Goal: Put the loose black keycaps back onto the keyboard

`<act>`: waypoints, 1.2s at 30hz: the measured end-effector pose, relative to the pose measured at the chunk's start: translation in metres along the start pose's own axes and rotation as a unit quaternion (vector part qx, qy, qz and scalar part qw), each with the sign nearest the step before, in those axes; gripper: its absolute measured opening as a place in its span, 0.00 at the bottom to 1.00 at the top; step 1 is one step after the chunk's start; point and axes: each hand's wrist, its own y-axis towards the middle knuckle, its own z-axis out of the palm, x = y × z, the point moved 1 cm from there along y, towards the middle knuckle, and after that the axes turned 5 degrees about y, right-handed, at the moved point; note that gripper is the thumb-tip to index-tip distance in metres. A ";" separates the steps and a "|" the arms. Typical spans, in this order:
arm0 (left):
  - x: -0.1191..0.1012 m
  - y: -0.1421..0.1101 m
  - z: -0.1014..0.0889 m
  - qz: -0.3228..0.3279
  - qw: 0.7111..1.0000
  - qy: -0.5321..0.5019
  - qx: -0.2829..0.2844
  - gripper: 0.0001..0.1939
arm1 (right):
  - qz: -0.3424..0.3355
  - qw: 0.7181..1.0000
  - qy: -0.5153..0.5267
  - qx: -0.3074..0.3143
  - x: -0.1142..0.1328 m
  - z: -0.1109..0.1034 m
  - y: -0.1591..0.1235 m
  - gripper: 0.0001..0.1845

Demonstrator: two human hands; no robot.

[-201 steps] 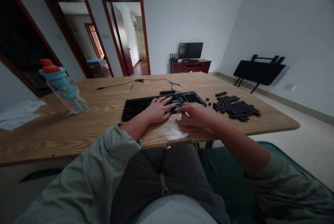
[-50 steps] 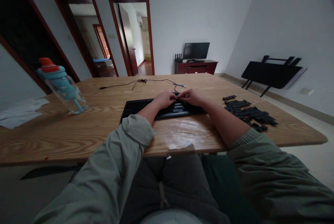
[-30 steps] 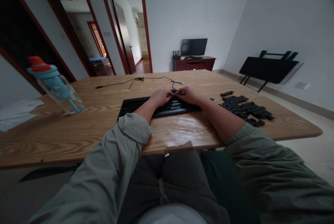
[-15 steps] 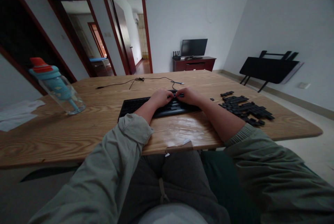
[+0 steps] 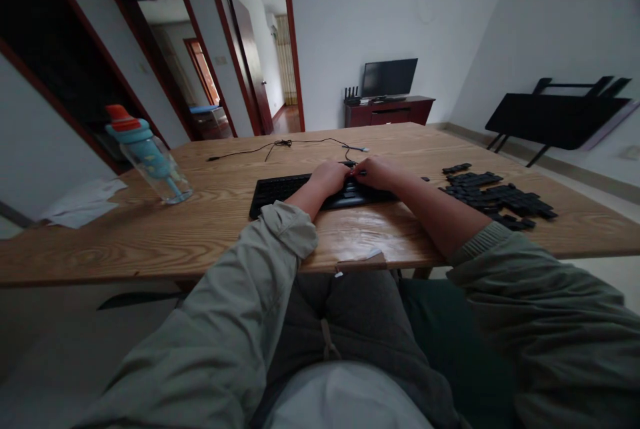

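A black keyboard (image 5: 277,192) lies on the wooden table in front of me, partly covered by my hands. My left hand (image 5: 329,179) is over its middle, fingers bent and closed together near the back row. Close against it, my right hand (image 5: 379,173) has its fingers pinched at the same spot. A small reddish speck shows between the fingertips, too small to name. Whatever the fingers hold is hidden. To the right of the keyboard, many loose black keycaps (image 5: 520,201) lie in a flat pile.
A thin black cable (image 5: 240,153) runs behind the keyboard. A water bottle (image 5: 159,165) with a red and blue lid stands on the left, beside white tissues (image 5: 85,205). Tape covers part of the table's front edge (image 5: 363,261). A monitor (image 5: 390,77) stands on a far cabinet.
The view has shifted, so the whole scene sits further right and slightly higher. Both hands stay together over the same part of the keyboard, with only slight finger movement.
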 end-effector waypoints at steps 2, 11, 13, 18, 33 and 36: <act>0.000 0.000 0.003 0.001 1.000 0.004 0.000 0.18 | 0.007 1.000 0.010 0.001 0.001 0.000 0.000 0.15; 0.015 -0.008 -0.003 -0.033 0.996 -0.046 -0.071 0.21 | 0.032 0.994 0.082 -0.058 -0.017 -0.003 -0.009 0.18; 0.022 -0.011 -0.007 -0.041 0.991 -0.062 -0.109 0.22 | 0.014 0.993 0.083 -0.082 -0.018 -0.006 -0.011 0.18; 0.033 -0.017 -0.013 -0.029 0.987 -0.076 -0.139 0.21 | -0.015 0.999 0.040 -0.029 -0.002 -0.009 -0.014 0.19; 0.036 -0.025 -0.017 -0.021 0.982 -0.107 -0.151 0.18 | 0.079 0.992 0.091 -0.040 -0.039 -0.111 -0.088 0.22; 0.037 -0.026 -0.015 -0.023 0.983 -0.108 -0.147 0.18 | 0.180 0.980 0.079 0.043 -0.080 -0.143 -0.140 0.19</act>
